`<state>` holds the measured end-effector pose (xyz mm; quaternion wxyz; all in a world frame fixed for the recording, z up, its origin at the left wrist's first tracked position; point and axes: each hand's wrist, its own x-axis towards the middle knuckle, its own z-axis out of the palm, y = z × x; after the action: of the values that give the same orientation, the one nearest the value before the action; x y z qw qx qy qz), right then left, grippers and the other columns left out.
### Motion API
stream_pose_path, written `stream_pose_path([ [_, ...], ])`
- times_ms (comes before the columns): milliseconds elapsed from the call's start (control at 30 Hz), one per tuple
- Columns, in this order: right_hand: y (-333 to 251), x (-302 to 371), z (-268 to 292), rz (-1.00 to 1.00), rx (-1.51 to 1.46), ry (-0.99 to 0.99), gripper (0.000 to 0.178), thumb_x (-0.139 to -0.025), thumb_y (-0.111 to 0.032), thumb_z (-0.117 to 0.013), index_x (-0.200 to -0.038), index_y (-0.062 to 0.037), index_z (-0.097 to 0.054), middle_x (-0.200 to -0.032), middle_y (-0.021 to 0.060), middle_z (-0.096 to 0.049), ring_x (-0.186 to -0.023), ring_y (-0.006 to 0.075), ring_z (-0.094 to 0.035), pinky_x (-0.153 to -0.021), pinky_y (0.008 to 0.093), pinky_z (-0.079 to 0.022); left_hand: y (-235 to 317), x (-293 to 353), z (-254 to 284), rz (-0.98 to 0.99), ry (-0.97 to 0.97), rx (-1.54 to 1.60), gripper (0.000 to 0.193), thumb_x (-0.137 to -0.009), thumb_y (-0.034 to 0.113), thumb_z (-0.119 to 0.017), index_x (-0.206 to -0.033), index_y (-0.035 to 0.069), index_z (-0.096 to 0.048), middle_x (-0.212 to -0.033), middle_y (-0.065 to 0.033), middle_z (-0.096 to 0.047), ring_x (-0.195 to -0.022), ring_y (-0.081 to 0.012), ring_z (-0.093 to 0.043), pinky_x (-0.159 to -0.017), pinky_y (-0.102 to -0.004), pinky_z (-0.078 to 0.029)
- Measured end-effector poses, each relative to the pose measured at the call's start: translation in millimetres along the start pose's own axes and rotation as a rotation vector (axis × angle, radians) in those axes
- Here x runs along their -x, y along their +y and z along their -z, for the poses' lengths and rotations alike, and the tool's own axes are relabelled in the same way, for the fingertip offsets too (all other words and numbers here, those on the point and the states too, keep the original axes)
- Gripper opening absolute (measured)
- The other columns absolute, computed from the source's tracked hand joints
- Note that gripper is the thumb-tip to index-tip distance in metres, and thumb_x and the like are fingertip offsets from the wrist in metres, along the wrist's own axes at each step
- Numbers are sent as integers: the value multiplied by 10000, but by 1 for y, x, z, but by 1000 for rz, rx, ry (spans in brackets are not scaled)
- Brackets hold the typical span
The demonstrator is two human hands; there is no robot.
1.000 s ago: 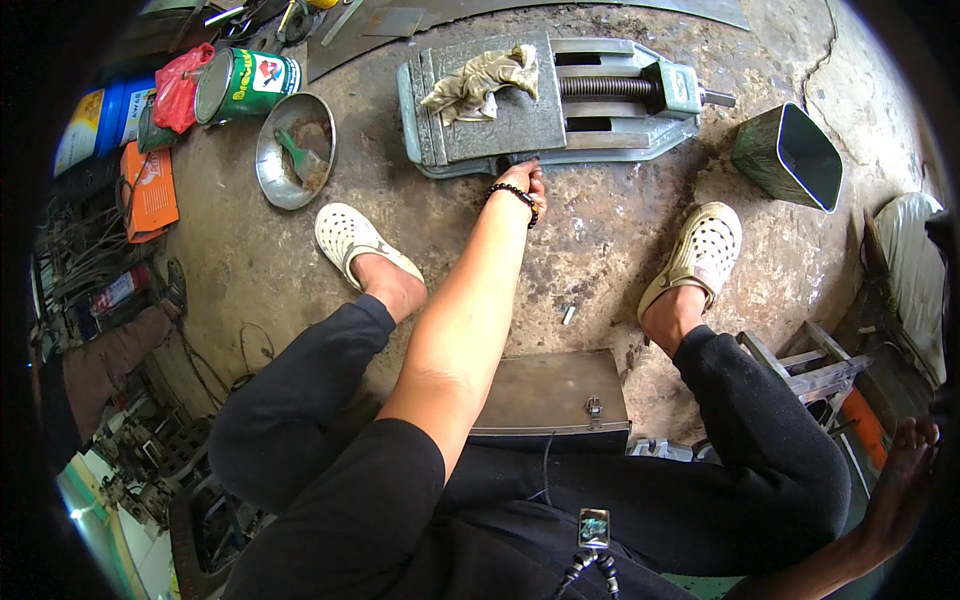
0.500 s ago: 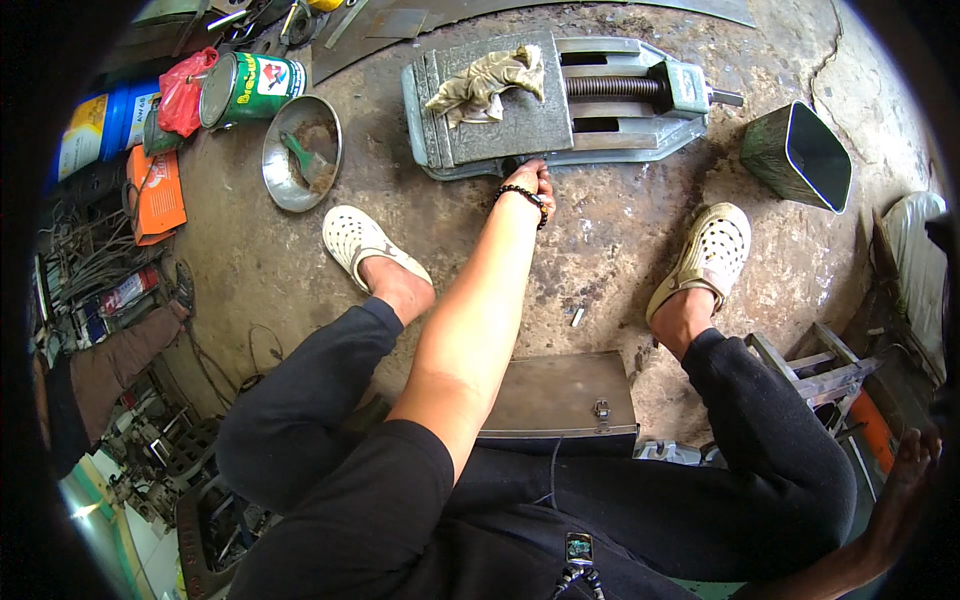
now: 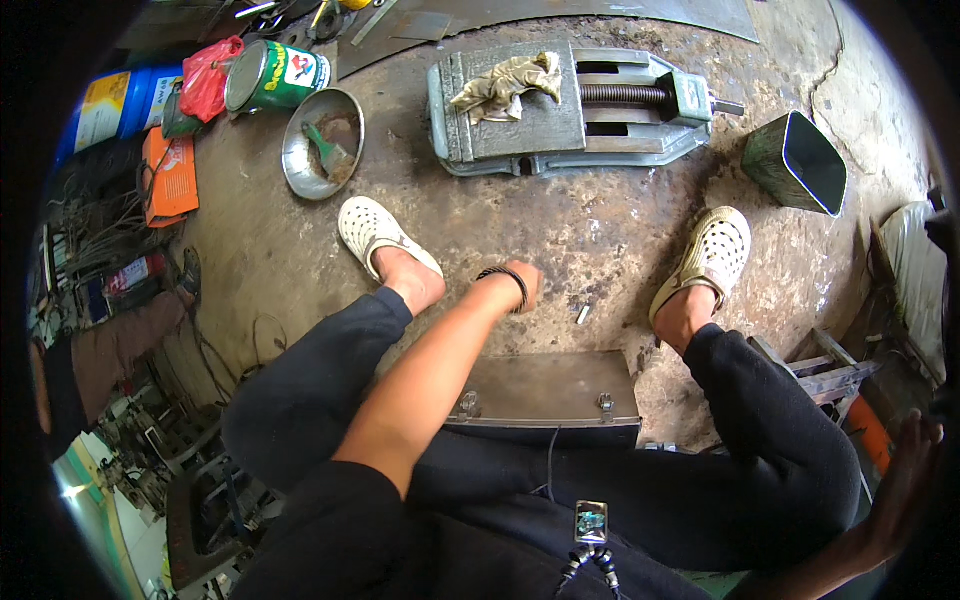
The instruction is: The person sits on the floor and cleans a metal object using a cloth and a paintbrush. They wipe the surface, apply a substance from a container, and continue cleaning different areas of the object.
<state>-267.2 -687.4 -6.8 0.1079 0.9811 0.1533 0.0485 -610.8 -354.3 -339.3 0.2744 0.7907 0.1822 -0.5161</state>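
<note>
Now left hand (image 3: pixel 522 283) hovering by small metal pin (image 3: pixel 583 314) on floor (image 3: pixel 600 230); grip state unclear. Right hand (image 3: pixel 905 475) spread open. Pin looking light, rigid, rollable; pinching mid-length best.

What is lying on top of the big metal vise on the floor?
A crumpled dirty rag lies on the flat top of the vise, toward its left half. Whatever is under the rag is covered, so it cannot be seen.

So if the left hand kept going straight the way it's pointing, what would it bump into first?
Probably the grey machine vise with the rag on it. The left hand points up the bare floor toward it; depth is uncertain.
</note>
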Motion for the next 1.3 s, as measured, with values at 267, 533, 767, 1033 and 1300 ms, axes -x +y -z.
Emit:
stream_pose_path([
  [267, -18, -11, 7, 231, -553, -12, 484, -969, -268, -452, -1366, 10, -437, -1339, 172, -518, -1202, 255, -510, -986, 378, -419, -22, 170, 36, 1, 410, -29, 352, -875, 305, -611, -1103, 38, -635, -1098, -200, -641, -1018, -363, -621, -889, -454, -506],
  [533, -76, 29, 19, 72, -1920, -555, 466, -964, -270, -495, -1313, 38, -489, -1150, 141, -619, -919, 194, -600, -833, 300, -464, -74, 362, 24, -89, 1037, 395, 211, -852, 148, -660, -971, -26, -647, -904, -163, -662, -818, -291, -626, -762, -358, -492],
  [767, -88, 50, 6, 220, -1992, -811, 514, -962, -262, -501, -1381, 27, -434, -1064, 119, -596, -847, 164, -551, -779, 275, -447, -68, 350, 0, -108, 788, 252, 468, -849, 273, -685, -1207, -16, -594, -1092, -204, -660, -941, -309, -658, -845, -380, -519],
  [1033, -87, 37, -20, 264, -1905, -842, 530, -945, -229, -521, -1379, 56, -416, -1230, 191, -557, -1066, 202, -558, -912, 286, -461, -86, 401, -16, -27, 1092, 343, 491, -850, 233, -696, -1269, 14, -565, -1105, -176, -656, -963, -260, -638, -867, -358, -499],
  [1300, -79, 30, -29, 169, -1846, -790, 436, -979, -229, -506, -1330, 24, -460, -1103, 132, -578, -891, 168, -580, -764, 243, -511, -89, 430, -25, -135, 1245, 366, 496, -818, 230, -714, -1243, 12, -581, -1060, -183, -655, -938, -280, -626, -850, -364, -487],
])
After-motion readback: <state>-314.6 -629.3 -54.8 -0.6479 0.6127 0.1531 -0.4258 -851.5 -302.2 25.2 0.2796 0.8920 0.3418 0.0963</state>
